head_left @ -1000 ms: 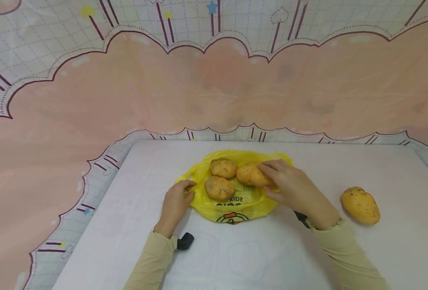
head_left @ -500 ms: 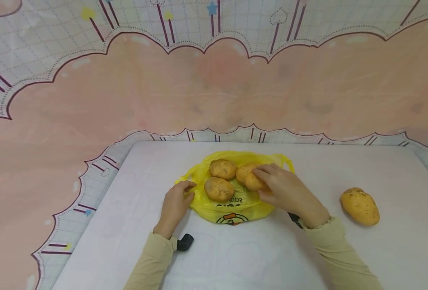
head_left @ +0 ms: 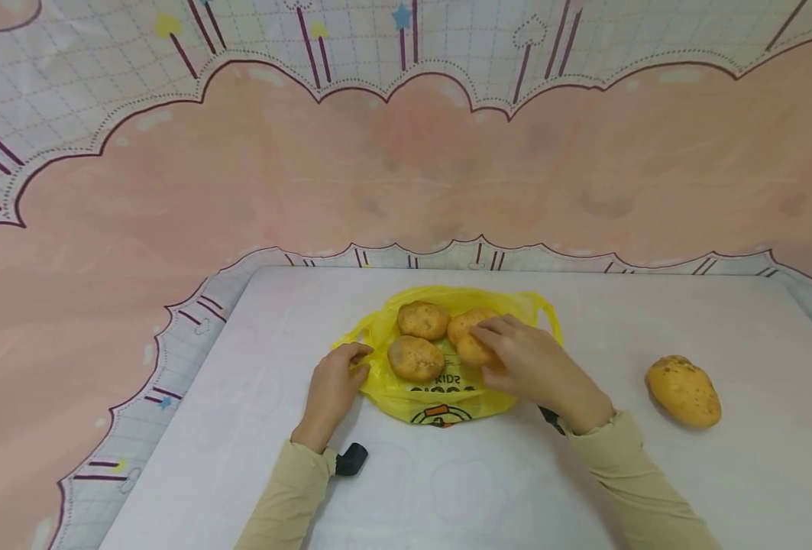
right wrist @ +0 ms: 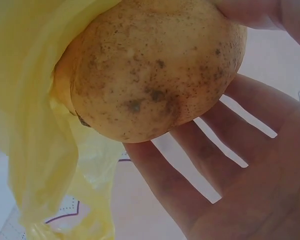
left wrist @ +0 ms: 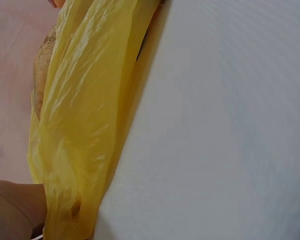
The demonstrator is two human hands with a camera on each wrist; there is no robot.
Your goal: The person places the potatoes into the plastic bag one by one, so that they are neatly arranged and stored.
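A yellow plastic bag [head_left: 386, 402] lies spread at the middle of the table, its mouth facing up. My left hand [head_left: 330, 389] pinches the bag's left edge between thumb and fingers; in the left wrist view the plastic [left wrist: 82, 115] stretches away from that hand. My right hand [head_left: 543, 370] holds a potato [right wrist: 155, 75] over the right part of the bag, fingers along one side and thumb on the other. Inside the bag sit a potato at the back [head_left: 422, 320], one in front of it [head_left: 415, 360], and a third [head_left: 467, 319] partly covered by the held one.
Another potato [head_left: 684, 391] lies on the white table [head_left: 460, 489] to the right, beyond my right forearm. A bag handle loop [head_left: 550, 312] sticks out at the back right. A patterned pink cloth [head_left: 406, 168] hangs behind the table.
My right hand has moved left and slightly toward me with the potato, further over the bag's inside. My left hand and the other potatoes have stayed in place.
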